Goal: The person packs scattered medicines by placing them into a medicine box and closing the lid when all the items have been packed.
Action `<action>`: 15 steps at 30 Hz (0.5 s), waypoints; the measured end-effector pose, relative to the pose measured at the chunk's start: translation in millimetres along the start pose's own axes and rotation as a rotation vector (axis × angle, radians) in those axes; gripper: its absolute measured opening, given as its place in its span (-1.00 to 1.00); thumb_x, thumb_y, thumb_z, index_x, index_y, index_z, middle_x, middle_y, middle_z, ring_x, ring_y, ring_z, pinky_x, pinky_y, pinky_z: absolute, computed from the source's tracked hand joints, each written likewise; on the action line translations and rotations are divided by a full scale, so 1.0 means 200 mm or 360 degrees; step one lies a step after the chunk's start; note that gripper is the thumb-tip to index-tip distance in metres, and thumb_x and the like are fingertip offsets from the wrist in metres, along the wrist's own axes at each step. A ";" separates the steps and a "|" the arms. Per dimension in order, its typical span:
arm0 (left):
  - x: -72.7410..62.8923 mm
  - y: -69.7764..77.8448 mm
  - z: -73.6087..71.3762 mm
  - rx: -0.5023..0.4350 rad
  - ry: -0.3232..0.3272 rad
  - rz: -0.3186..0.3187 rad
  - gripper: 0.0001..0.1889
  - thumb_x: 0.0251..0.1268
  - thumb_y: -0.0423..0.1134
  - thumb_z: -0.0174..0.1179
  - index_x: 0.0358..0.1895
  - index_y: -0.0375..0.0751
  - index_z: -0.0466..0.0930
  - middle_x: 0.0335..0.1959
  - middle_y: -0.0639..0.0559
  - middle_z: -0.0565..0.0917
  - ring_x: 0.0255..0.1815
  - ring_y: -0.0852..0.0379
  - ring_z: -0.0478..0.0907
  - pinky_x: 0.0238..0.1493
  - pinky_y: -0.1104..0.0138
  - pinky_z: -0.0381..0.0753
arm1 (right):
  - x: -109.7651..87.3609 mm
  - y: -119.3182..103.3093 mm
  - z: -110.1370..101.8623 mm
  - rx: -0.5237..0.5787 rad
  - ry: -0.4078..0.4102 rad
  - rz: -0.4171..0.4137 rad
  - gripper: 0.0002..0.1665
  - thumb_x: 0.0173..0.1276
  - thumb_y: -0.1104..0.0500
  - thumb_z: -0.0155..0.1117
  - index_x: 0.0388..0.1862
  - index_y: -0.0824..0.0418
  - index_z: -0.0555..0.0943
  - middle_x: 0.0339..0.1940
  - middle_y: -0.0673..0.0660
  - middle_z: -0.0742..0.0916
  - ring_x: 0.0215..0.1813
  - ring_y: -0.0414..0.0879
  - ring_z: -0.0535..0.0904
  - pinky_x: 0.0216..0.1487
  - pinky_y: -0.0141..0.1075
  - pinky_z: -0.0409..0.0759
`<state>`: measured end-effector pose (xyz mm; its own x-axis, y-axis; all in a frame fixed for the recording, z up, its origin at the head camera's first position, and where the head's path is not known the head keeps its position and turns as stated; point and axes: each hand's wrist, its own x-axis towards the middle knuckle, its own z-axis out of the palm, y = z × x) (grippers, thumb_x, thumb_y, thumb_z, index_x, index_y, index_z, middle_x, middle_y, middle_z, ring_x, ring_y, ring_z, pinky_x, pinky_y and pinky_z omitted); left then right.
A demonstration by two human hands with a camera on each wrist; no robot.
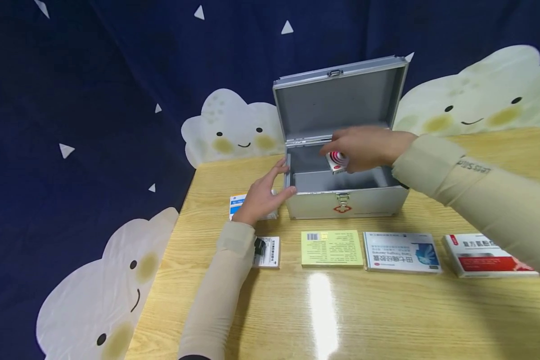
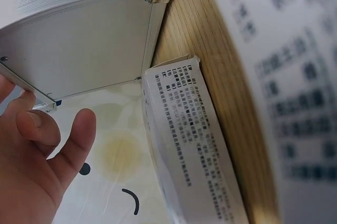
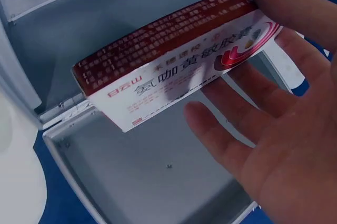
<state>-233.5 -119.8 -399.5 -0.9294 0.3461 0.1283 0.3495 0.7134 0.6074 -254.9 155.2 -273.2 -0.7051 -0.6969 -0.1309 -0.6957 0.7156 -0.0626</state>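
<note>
A silver metal medicine case (image 1: 315,206) stands on the table with its lid (image 1: 337,105) raised and a red cross mark on its front. Over its opening, my right hand (image 1: 364,147) holds a red and white medicine box (image 3: 179,66) between thumb and fingers. In the right wrist view the box is tilted, its red side facing up. My left hand (image 1: 261,197) rests at the case's left rim, fingers and thumb spread. Partly behind that hand lies a blue and white box (image 1: 237,204); printed text covers the side of a white box (image 2: 184,124) in the left wrist view.
Along the front of the case lie a white and dark box (image 1: 270,252) by the left forearm, a yellow-green box (image 1: 332,249), a white and blue box (image 1: 400,252) and a white and red box (image 1: 486,262). A navy curtain (image 1: 130,100) with clouds hangs behind the wooden table (image 1: 387,320).
</note>
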 end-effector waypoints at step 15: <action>0.01 0.00 0.01 -0.0034 -0.0005 -0.0011 -0.18 0.33 0.27 0.09 0.59 0.37 -0.08 0.48 0.31 0.38 0.48 -0.13 0.36 0.43 -0.11 0.35 | 0.13 -0.01 0.06 0.0124 -0.0163 0.0018 -0.29 0.17 0.34 0.36 0.34 0.07 0.51 0.11 0.15 0.68 -0.04 -0.01 0.63 0.09 -0.01 0.66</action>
<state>-234.5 -117.8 -401.0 -0.9313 0.3434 0.1216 0.3406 0.7024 0.6250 -270.8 136.6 -288.7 -0.6925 -0.6830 -0.2323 -0.6721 0.7278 -0.1367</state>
